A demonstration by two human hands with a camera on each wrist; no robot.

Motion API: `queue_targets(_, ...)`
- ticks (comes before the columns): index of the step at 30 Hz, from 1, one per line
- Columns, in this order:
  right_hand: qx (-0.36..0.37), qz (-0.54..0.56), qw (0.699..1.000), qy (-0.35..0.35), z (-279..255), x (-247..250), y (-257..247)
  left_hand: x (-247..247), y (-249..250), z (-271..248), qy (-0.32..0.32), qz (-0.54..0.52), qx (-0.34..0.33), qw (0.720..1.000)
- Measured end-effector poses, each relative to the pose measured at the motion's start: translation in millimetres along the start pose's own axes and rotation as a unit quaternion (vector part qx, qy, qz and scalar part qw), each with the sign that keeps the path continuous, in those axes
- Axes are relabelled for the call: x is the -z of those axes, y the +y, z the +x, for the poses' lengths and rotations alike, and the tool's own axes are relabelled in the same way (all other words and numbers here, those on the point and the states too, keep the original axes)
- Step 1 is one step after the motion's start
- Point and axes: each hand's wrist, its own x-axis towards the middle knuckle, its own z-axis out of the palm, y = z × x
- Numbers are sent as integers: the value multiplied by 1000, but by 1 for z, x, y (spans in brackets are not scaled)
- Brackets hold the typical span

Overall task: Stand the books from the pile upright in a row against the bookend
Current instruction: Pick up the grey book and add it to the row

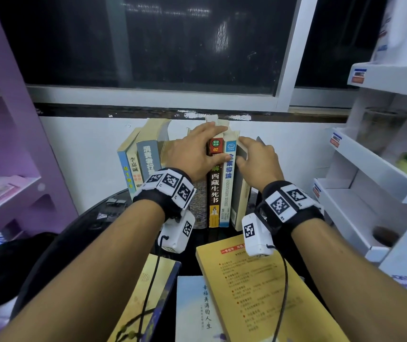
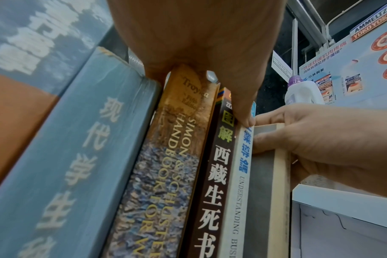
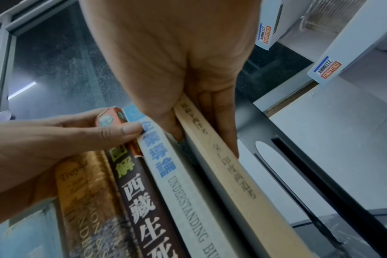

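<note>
A row of upright books stands on the dark table (image 1: 93,225) by the wall. My left hand (image 1: 207,141) reaches over the tops, fingers behind the brown book (image 1: 214,191) and thumb on the spine of the white-and-blue book (image 1: 227,193). At the row's right end my right hand (image 1: 246,154) pinches the grey book (image 1: 239,201) with the cream edge (image 3: 232,174), thumb on its left face, fingers on its right. The black bookend (image 3: 298,157) stands just right of it. The pile lies flat in front: a yellow book (image 1: 259,292), a white one (image 1: 197,309) and a dark-edged one (image 1: 148,287).
A purple shelf unit (image 1: 12,144) stands at the left. White cardboard display shelves (image 1: 370,169) crowd the right, close to the bookend. A dark window is behind the row. Small binder clips (image 1: 113,203) lie on the table, and a black bundle (image 1: 0,267) sits at the lower left.
</note>
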Motion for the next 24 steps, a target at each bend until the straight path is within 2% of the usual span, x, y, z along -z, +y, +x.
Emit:
queue_targets(7, 7, 19, 999, -27, 5, 1, 7, 0, -1, 0, 2, 5, 1, 1000)
queue_targets(12, 15, 77, 986, -144, 3, 16, 16, 0, 1, -1, -2, -2, -1, 1000)
queue_targets(15, 27, 64, 977, -200, -3, 20, 19, 2, 2, -1, -5, -3, 5, 1000)
queue_targets(24, 66, 112, 979, -154, -8, 4, 26, 3, 3, -2, -6, -3, 8, 1000)
